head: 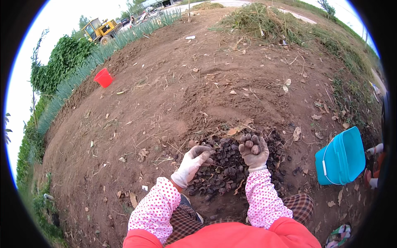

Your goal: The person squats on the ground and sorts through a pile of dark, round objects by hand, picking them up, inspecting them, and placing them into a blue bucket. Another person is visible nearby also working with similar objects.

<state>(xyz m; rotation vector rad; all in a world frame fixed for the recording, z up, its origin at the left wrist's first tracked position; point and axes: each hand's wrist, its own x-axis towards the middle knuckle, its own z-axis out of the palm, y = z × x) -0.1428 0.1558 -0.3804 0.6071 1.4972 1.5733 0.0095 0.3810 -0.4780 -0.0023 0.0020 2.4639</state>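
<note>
A heap of dark, shrivelled walnut husks [231,172] lies on the soil between my knees and beyond. My right hand [254,155], in a soiled glove, is palm up at the heap's right part, its fingers curled around several walnuts [256,149]. At the heap's left edge is my left hand [194,162], in a pale glove with dirty fingertips. Its fingers are bent towards the husks; whether they pinch something cannot be told. Both forearms wear white sleeves with pink dots.
A blue bucket [339,158] with a wire handle stands tilted-looking at the right, near another person's gloved hand [375,149]. A red bucket [104,78] is farther off at the left. Dry plants [263,23] are piled at the back. A patterned cloth item [338,236] lies lower right.
</note>
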